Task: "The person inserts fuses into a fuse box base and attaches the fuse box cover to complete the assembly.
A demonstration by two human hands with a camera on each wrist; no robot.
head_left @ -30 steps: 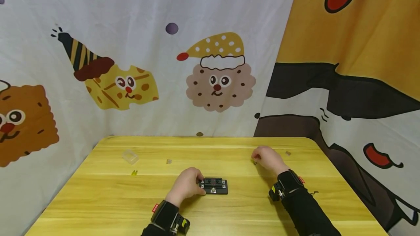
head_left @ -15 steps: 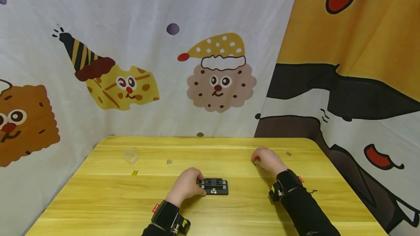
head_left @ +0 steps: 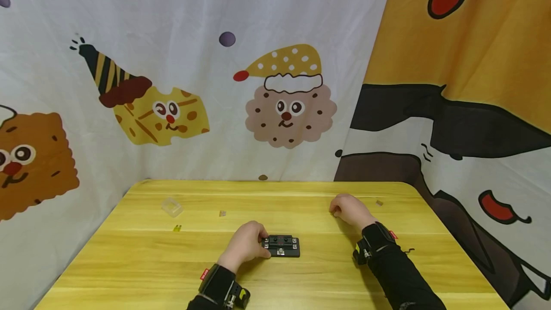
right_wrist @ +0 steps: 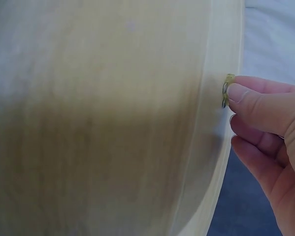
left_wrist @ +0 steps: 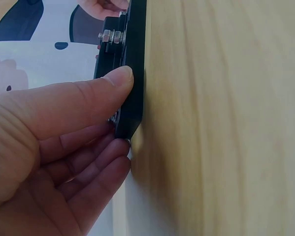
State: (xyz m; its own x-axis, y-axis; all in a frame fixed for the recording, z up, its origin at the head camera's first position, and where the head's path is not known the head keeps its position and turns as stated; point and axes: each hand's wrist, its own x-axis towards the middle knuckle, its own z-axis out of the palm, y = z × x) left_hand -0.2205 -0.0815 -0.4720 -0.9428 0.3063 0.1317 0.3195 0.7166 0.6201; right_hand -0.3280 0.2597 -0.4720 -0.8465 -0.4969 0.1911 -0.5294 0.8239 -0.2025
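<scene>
In the head view my left hand (head_left: 245,244) holds the left end of a black terminal block (head_left: 281,246) lying on the table. The left wrist view shows the thumb on the edge of the block (left_wrist: 135,93), fingers at its end, and metal nuts (left_wrist: 108,36) on its raised part. Farther right, my right hand (head_left: 350,210) is low over the table. Between thumb and forefinger it pinches a small yellowish translucent piece with dark metal loops (right_wrist: 225,101), clearest in the right wrist view. The fingers hide part of that piece.
A clear plastic box (head_left: 172,207) stands at the back left, near a small yellow piece (head_left: 177,228). Small flat pieces lie at centre back (head_left: 222,213) and back right (head_left: 379,203). A thin dark bit (head_left: 410,250) lies beside the right sleeve. Behind the table (head_left: 129,262) hangs a printed curtain (head_left: 181,51).
Both hands keep their places and hold the same things. The head view has shifted very slightly.
</scene>
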